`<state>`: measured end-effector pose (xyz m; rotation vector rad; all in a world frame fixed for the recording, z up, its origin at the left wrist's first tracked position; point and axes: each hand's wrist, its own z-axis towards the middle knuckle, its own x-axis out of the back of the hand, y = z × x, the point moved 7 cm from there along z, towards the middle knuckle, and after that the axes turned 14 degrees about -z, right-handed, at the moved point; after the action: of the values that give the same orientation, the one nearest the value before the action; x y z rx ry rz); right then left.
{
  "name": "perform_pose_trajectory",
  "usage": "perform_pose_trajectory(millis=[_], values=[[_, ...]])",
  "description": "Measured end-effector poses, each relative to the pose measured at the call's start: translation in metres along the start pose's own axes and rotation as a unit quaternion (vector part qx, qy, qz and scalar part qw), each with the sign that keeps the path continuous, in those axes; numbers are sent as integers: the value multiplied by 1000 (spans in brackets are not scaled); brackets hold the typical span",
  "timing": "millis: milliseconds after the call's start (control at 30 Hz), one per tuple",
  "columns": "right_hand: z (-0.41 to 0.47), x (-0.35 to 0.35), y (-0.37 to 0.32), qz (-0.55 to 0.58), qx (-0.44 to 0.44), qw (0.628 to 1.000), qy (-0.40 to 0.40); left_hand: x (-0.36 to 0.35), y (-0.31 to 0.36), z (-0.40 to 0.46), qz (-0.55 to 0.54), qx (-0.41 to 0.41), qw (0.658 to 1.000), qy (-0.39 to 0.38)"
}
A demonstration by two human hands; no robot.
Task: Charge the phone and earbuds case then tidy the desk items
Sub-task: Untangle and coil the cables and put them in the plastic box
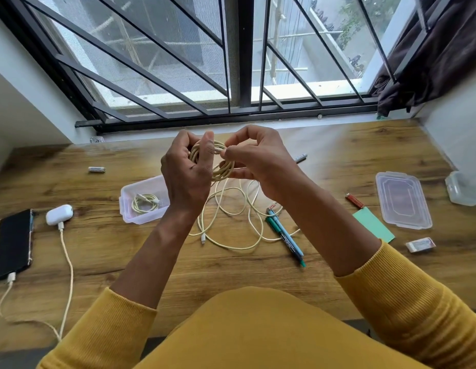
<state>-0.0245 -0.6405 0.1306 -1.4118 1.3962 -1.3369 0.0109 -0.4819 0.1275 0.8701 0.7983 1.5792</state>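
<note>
Cream cable [226,209] is gathered into a coil at frame centre, gripped by the left hand [187,169] while its end is pinched by the right hand [254,158], likely for stowing in the box [126,201] on the worktop [111,251], where phone [13,243] and earbuds case [59,214] lie plugged in at lower left.

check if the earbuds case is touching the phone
Apart. The head view shows a strip of bare wooden desk between the white earbuds case and the black phone, each with its own cable plugged in.
</note>
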Motion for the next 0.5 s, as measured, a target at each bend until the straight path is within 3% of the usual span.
perform_pose_trajectory(millis=[367,500], values=[[0,-2,3,35,26,999,4,-1,10,2,4,-16,1000,17],[0,-6,4,170,-1,984,-52,0,5,8,-34,15,999,26]])
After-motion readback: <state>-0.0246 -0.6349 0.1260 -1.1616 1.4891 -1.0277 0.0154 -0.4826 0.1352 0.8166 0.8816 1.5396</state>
